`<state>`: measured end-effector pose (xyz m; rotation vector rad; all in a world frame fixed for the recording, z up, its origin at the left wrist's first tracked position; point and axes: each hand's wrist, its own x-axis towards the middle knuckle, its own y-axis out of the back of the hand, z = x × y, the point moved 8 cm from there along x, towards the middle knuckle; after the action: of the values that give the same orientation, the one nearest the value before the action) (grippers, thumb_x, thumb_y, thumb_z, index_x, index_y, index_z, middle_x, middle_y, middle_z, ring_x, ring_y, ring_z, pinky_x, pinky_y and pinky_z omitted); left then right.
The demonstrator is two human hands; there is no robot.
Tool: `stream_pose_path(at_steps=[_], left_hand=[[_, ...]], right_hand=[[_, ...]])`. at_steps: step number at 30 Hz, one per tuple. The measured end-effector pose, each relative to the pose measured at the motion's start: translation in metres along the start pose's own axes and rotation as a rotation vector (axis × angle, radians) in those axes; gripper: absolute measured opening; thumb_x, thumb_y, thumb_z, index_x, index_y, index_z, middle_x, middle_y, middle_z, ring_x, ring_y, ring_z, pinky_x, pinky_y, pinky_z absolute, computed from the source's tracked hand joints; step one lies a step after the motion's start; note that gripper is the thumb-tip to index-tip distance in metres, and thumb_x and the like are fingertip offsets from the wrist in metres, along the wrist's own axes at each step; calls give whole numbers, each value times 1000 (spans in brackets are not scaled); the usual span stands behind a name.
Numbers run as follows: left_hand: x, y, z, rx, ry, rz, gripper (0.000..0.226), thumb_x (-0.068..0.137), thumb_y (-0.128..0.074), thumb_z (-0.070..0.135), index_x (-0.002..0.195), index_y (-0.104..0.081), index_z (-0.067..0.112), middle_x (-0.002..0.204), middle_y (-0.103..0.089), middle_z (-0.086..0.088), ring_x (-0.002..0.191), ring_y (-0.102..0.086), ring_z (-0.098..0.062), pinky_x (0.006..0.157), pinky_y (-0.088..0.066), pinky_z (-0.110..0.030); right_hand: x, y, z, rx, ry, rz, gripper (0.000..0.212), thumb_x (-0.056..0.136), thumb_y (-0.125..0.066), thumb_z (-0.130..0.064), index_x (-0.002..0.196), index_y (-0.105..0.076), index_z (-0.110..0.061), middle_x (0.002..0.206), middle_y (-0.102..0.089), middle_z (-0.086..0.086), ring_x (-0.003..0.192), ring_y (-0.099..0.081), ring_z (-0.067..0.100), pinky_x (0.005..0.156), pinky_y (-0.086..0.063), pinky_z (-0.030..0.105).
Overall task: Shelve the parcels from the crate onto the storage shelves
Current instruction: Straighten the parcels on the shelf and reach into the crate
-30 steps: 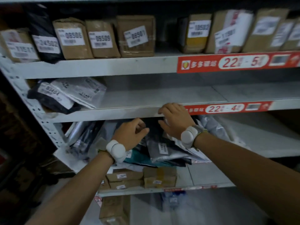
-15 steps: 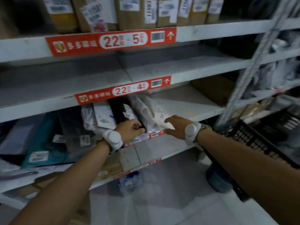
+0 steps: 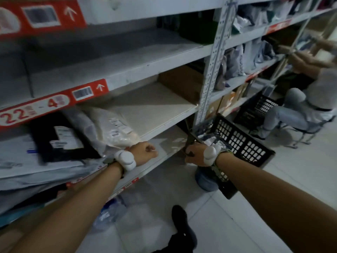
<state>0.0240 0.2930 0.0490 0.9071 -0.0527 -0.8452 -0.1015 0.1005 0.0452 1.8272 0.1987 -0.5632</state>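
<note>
The black plastic crate stands tilted at the foot of the shelf post, with grey and white parcels showing inside it. My right hand grips the crate's near rim, fingers curled over the edge. My left hand hovers at the front edge of the shelf below the "22-4" label, fingers curled into a fist with nothing in it. On that shelf lie a black parcel and a cream bag parcel, with the bare shelf board to their right.
A perforated metal post separates the shelf bays. A seated person works at the right beside a second black crate. A blue container sits under my crate. On the floor are a plastic bag and my shoe.
My view has swung right along the shelves. My right hand has left the shelved parcels and taken hold of the crate's rim. My left hand stays curled near the shelf edge.
</note>
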Motion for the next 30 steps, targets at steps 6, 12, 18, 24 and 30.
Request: stream_pose_path(at_steps=[6,12,18,24,30], left_hand=[[121,-82,52,141,32,-217,56,89,-64,49,136,-52,21,133,-59,-1,118,-58,-21,96,-46,-30],[197,-159,118,90,15,-403,43,85,-67,47,113,-59,15,113,-59,-3,104,-60,-23,92,-44,-35],[249,-229,148,107,15,-471,78,87,-72,36,147,-32,8,150,-40,-11,136,-41,-31,104,-38,-37],[281,-282,138,137,152,-409,111,73,-79,51,154,-14,10,160,-22,-15,145,-27,-33,114,-33,-45],[330,-320,119,255,278,-370,134,72,-81,53,154,15,8,162,17,-16,151,6,-35,121,-14,-47]], right_hand=[[37,1,144,-134,-150,-112,60,96,-43,-61,146,-41,-27,153,-39,-1,140,-38,25,116,-28,37],[46,8,269,-101,-330,-240,66,98,-42,-58,152,-34,-21,157,-36,1,142,-37,25,116,-30,34],[59,3,358,-98,-356,-280,62,96,-40,-62,144,-44,-22,149,-46,3,134,-45,27,110,-35,35],[93,-34,400,-4,-271,-319,63,95,-46,-56,148,-38,-24,150,-44,4,134,-46,28,108,-37,37],[151,-85,459,-11,-261,-398,70,98,-51,-45,153,-26,-10,156,-35,11,142,-36,29,114,-30,36]])
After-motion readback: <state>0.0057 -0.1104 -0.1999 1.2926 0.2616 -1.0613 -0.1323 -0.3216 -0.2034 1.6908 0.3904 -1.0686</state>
